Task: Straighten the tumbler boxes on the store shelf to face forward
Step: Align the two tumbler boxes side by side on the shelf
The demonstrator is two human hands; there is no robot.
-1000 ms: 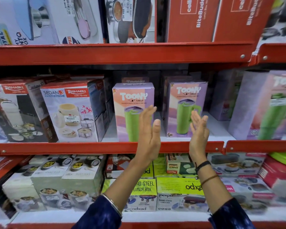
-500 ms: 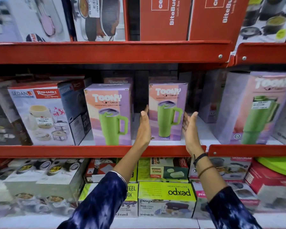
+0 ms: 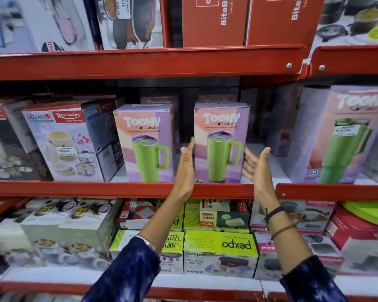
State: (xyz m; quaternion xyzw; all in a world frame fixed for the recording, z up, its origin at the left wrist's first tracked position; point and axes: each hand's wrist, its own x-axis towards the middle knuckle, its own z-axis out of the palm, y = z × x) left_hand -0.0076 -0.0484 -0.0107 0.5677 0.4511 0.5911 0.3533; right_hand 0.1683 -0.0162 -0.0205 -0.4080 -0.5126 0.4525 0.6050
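Two purple Toony tumbler boxes with a green mug pictured stand on the red middle shelf (image 3: 118,189). The left box (image 3: 144,142) faces forward. The centre box (image 3: 220,142) also shows its front, and my hands flank it. My left hand (image 3: 187,164) lies flat and upright along its left side. My right hand (image 3: 256,166) is palm-in at its right side, fingertips at the box edge and fingers spread. A third, larger-looking Toony box (image 3: 345,136) stands at the right, turned at an angle. More purple boxes sit in shadow behind them.
Rishabh Sedan lunch-pack boxes (image 3: 66,140) stand left of the tumbler boxes. Red BiteBuddy cartons (image 3: 214,20) fill the shelf above. Green Pexpo lunch boxes (image 3: 218,251) and other cartons pack the shelf below. White shelf floor shows between the centre and right tumbler boxes.
Both hands have moved forward and up from in front of the shelf to either side of the centre tumbler box. The view has shifted right and closer.
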